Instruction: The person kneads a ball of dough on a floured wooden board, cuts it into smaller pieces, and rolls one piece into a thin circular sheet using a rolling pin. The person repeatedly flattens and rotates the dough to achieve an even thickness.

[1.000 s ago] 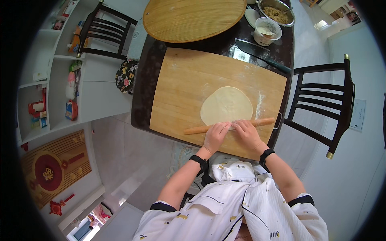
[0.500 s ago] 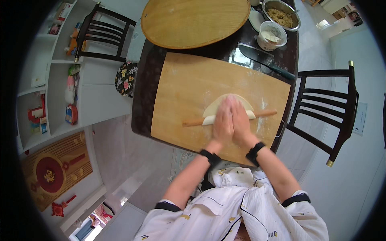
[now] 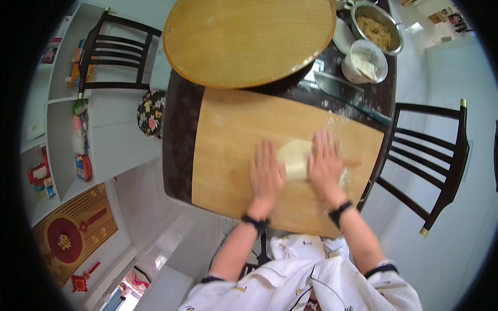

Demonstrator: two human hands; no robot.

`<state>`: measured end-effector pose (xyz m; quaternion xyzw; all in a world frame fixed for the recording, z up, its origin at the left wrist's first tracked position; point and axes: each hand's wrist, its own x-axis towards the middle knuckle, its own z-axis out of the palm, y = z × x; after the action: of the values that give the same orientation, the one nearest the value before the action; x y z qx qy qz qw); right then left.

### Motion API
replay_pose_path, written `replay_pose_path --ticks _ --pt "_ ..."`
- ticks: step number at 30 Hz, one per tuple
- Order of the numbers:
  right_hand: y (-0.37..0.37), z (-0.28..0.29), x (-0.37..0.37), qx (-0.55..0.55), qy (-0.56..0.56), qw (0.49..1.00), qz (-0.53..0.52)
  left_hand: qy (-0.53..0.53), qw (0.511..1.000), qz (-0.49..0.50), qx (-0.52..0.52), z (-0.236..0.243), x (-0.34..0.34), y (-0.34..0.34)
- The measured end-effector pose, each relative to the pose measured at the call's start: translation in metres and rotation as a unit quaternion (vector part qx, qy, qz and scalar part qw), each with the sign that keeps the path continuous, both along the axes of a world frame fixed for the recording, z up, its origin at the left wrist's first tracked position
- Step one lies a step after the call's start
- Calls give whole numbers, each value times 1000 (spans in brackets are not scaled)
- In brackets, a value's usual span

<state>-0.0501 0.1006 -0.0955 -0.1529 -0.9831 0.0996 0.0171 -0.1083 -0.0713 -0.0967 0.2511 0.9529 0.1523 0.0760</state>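
Note:
A sheet of pale dough (image 3: pixel 295 155) lies on the wooden board (image 3: pixel 233 124), its near part wrapped around a rolling pin (image 3: pixel 353 162). My left hand (image 3: pixel 267 171) presses flat over the pin at the dough's left edge, fingers stretched forward. At the right edge, my right hand (image 3: pixel 325 163) lies flat in the same way, palm down. Both hands are somewhat blurred by motion. They cover most of the pin; its right end sticks out past my right hand, while the left end is only a faint smear.
Behind the board lies a large round wooden tray (image 3: pixel 249 41). A cleaver (image 3: pixel 350 96) rests to its right, near a plastic tub of flour (image 3: pixel 364 62) and a metal bowl of filling (image 3: pixel 376 31). Dark chairs (image 3: pixel 425 160) flank the table.
My hands, together at the dough's middle before, have spread apart to its two sides. The whole scene sits a little lower in view.

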Motion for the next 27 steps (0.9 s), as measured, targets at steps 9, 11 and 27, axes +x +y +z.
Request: replay_pose_path --ticks 9,11,27 --pt "16 -4 16 -47 14 999 -10 3 999 39 -8 -2 -5 -22" --pt "24 -2 1 -10 31 999 -17 26 999 35 -4 -6 -20 -19" --pt "48 10 165 -12 -1 991 137 -12 997 -10 75 38 134 -118"
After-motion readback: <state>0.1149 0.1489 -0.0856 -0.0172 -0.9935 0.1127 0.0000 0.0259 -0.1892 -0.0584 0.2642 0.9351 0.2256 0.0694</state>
